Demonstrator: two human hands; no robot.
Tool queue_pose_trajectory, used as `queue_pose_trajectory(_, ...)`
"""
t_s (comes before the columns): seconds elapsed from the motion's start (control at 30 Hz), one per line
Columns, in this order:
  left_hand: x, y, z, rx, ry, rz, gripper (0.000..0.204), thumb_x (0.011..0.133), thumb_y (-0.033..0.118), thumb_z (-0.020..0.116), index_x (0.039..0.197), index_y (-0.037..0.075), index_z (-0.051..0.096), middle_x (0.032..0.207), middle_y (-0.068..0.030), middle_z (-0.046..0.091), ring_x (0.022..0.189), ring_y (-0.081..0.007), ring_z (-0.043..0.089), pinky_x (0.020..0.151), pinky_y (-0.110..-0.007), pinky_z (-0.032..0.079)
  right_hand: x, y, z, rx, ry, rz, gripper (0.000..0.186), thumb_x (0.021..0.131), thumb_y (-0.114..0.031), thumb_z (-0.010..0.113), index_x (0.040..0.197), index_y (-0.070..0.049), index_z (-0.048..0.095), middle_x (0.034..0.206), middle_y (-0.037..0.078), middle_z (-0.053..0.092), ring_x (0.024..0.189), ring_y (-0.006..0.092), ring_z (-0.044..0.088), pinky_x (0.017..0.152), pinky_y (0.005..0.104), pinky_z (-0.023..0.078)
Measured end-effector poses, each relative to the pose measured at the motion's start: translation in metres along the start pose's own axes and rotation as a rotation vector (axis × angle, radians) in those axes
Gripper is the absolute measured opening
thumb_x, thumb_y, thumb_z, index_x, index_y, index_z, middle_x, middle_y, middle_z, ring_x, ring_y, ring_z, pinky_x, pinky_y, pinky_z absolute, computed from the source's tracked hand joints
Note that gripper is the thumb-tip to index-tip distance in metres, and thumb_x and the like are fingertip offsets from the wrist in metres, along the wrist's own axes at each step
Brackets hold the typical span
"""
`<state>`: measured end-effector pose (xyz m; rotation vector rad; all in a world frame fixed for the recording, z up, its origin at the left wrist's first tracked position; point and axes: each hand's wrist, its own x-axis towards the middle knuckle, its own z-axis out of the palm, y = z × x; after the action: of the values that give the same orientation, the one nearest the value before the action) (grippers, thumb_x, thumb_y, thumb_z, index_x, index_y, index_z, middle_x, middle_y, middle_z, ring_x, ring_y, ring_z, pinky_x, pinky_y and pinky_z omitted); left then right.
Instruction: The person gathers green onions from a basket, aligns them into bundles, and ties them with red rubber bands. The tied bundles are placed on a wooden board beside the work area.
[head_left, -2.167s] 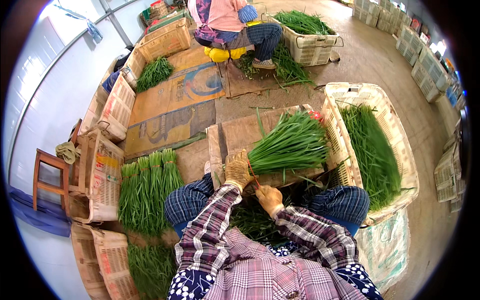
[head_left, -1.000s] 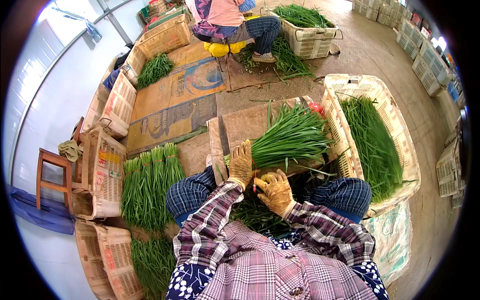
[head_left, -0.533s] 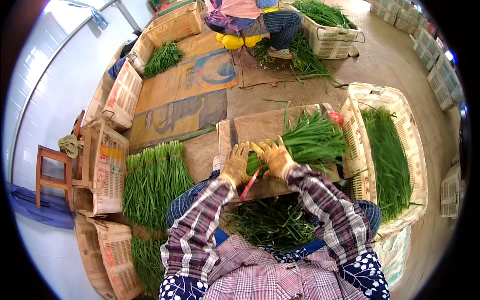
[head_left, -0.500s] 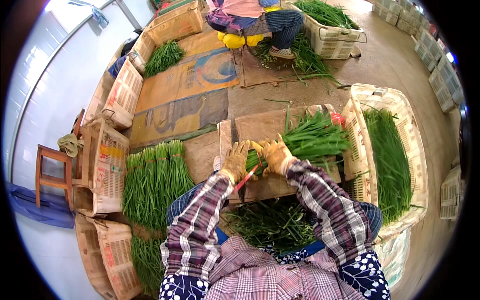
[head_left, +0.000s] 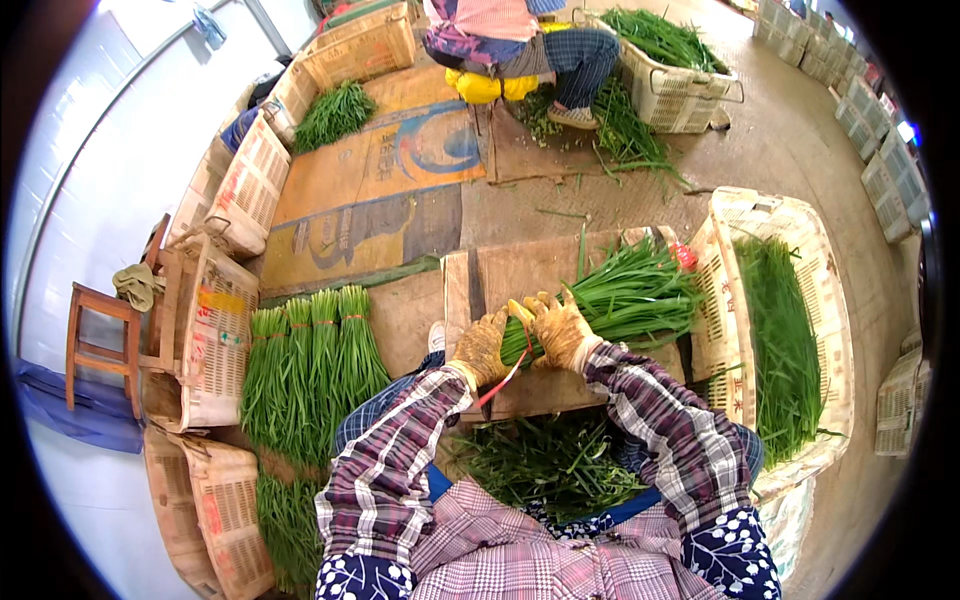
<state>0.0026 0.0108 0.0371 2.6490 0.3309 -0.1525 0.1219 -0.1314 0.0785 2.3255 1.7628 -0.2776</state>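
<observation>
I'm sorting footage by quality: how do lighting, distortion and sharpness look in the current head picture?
Head view: fisheye bending, with black corners and crates leaning along the right rim; head view: glare on the white wall at upper left; head view: loose leaves below the board in shadow; head view: left hand and right hand fairly sharp.

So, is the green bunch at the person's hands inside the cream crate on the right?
No, the green bunch lies on the brown work surface beside that cream crate, under the right hand.
</observation>
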Motion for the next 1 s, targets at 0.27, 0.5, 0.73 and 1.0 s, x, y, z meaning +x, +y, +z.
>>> queue_pose_trajectory(0.27,-0.012,0.028,-0.024,-0.261,-0.321,-0.283,0.099,0.060,0.046,0.084,0.136,0.000,0.042,0.129,-0.0232,0.053,0.117,-0.0342,0.054,0.097,-0.038,0.044,-0.047,-0.024,0.005,-0.070,0.265,-0.005,0.116,0.065,-0.052,0.077,0.152,-0.019,0.007,0.150,0.007,0.029,0.140,0.0306,0.025,0.110,0.0652,0.013)
queue_pose_trajectory(0.5,-0.043,0.040,-0.071,-1.210,-0.469,-0.184,0.094,0.075,0.078,0.052,0.133,0.003,0.049,0.123,-0.0130,0.059,0.108,-0.0242,0.059,0.086,-0.042,0.050,-0.081,0.008,-0.035,0.322,0.318,-0.083,0.115,0.061,-0.047,0.080,0.150,-0.012,0.016,0.133,0.009,0.047,0.124,0.0302,0.044,0.112,0.0520,0.022)
queue_pose_trajectory(0.73,-0.052,0.064,-0.174,-1.372,-0.194,0.533,0.111,0.067,0.086,0.045,0.142,0.004,0.036,0.129,-0.0146,0.054,0.111,-0.0251,0.056,0.094,-0.041,0.046,-0.143,0.025,-0.159,1.870,0.617,-0.405,0.081,0.066,-0.020,0.088,0.132,0.003,0.046,0.119,0.007,0.062,0.105,0.0154,0.059,0.094,0.0320,0.047)
queue_pose_trajectory(1.0,-0.093,0.139,-0.125,-1.221,0.010,0.398,0.100,0.068,0.050,0.080,0.145,0.009,0.031,0.137,-0.0066,0.046,0.124,-0.0205,0.045,0.103,-0.033,0.040,-0.135,-0.029,-0.143,2.147,0.965,-0.338,0.064,0.075,-0.034,0.079,0.124,0.000,0.055,0.112,0.007,0.064,0.099,0.0163,0.061,0.085,0.0309,0.049)
